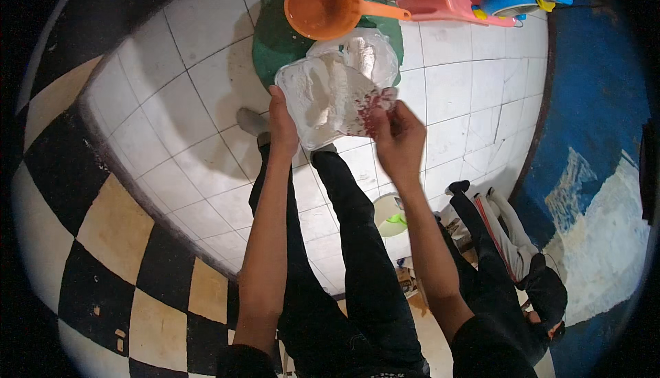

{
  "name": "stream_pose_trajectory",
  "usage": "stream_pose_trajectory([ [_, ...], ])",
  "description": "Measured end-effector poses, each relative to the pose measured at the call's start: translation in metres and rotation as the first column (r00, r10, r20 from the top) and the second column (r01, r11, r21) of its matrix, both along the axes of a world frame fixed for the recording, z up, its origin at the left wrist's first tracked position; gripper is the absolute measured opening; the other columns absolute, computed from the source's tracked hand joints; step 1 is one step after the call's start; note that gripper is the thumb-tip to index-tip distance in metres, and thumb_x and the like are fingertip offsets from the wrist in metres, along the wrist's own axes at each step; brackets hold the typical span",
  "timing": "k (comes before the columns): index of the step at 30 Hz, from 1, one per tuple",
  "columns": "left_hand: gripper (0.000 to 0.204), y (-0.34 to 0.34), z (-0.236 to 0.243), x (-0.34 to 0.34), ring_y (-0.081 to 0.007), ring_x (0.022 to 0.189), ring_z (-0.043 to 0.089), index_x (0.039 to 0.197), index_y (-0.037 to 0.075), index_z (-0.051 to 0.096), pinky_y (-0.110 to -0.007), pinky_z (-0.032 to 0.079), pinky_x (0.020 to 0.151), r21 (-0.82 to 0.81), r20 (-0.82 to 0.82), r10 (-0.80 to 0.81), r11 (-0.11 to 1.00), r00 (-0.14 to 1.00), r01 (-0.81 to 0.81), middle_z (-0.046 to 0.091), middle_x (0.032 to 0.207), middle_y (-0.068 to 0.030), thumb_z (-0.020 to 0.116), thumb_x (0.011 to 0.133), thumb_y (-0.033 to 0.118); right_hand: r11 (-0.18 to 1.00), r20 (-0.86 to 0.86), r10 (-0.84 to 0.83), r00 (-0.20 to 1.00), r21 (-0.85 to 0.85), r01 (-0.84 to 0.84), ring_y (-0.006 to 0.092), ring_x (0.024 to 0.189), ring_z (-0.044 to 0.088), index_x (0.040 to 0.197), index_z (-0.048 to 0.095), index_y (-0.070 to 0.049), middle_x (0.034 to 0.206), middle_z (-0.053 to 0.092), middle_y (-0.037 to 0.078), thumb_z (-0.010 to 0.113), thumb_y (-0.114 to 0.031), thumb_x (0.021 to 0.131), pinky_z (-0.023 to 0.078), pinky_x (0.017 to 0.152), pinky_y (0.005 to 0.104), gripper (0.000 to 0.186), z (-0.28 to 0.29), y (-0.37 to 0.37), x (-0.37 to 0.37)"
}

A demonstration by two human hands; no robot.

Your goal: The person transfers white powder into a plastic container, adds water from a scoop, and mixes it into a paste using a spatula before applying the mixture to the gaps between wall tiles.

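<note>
My left hand (282, 120) grips the left side of a translucent rectangular container (311, 96) coated or filled with white, powdery-looking material. My right hand (401, 137) is closed on a red, white-smeared piece (368, 113) at the container's right side; its exact shape is unclear. Just beyond the container lies a white plastic bag or bowl (375, 55) with pale contents, on a green round mat or stool (268, 41). An orange dipper (320, 6) with a long handle sits at the back of the green surface.
A pink plastic stool (430, 3) holds a blue fan-like object (515, 3). A pale bucket (388, 213) with a green item stands lower right. People (536, 275) are at the right by a peeling blue wall (570, 103). Checkered tiles (103, 282) line the left.
</note>
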State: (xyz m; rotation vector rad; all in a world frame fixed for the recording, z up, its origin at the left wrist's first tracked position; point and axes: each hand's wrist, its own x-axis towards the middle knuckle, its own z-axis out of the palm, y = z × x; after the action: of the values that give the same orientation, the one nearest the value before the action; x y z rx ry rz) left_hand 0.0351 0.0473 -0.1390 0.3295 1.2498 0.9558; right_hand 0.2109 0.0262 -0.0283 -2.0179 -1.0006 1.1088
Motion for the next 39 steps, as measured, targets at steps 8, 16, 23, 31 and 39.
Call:
stream_pose_trajectory([
  [8,0.081,-0.007,0.032,-0.001,-0.026,0.13,0.043,0.144,0.004,0.033,-0.038,0.034,0.109,-0.131,0.101,-0.047,0.99,0.994,0.06,0.043,0.143,-0.0128,0.029,0.094,0.068,0.984,0.311,0.179,0.933,-0.032,-0.178,0.0369,0.059,0.064,0.095,0.06,0.003,0.068,0.061,0.022,0.06,-0.003,0.086,0.048,0.05,0.0416,0.011,0.022,-0.005,-0.049],
  [16,0.082,-0.016,0.046,0.002,-0.0257,0.127,0.047,0.142,0.004,0.037,-0.038,0.038,0.106,-0.131,0.143,0.004,0.991,0.99,0.015,0.046,0.14,-0.0133,0.035,0.092,0.07,0.956,0.384,0.284,0.878,-0.043,-0.29,0.0354,0.064,0.066,0.103,0.06,0.002,0.081,0.066,0.022,0.061,-0.003,0.084,0.051,0.051,0.0414,0.019,0.031,-0.004,-0.059],
  [23,0.084,-0.014,0.049,0.001,-0.025,0.127,0.047,0.142,0.004,0.036,-0.038,0.038,0.106,-0.121,0.155,0.022,0.993,0.988,-0.004,0.047,0.139,-0.0123,0.036,0.091,0.07,0.951,0.401,0.307,0.863,-0.106,-0.289,0.0337,0.067,0.066,0.104,0.06,0.002,0.081,0.065,0.02,0.063,-0.006,0.085,0.052,0.055,0.0383,0.021,0.036,-0.001,-0.055],
  [31,0.087,-0.006,0.036,-0.024,-0.028,0.129,0.045,0.146,0.006,0.03,-0.039,0.039,0.106,-0.077,0.167,0.104,0.993,0.98,-0.092,0.042,0.143,-0.0145,0.032,0.09,0.073,0.974,0.233,0.224,0.946,-0.027,-0.224,0.0279,0.069,0.067,0.109,0.059,0.008,0.083,0.066,0.02,0.066,-0.011,0.086,0.056,0.065,0.035,0.03,0.022,0.017,-0.028],
  [39,0.088,-0.009,0.027,-0.057,-0.0303,0.133,0.04,0.147,0.006,0.026,-0.042,0.038,0.107,-0.118,0.082,0.18,0.978,0.98,-0.17,0.037,0.146,-0.0164,0.03,0.09,0.073,0.908,0.529,0.163,0.833,0.25,-0.337,0.0358,0.092,0.067,0.105,0.063,0.006,0.097,0.067,0.025,0.064,-0.024,0.09,0.052,0.08,0.0413,0.033,-0.033,0.112,0.053],
])
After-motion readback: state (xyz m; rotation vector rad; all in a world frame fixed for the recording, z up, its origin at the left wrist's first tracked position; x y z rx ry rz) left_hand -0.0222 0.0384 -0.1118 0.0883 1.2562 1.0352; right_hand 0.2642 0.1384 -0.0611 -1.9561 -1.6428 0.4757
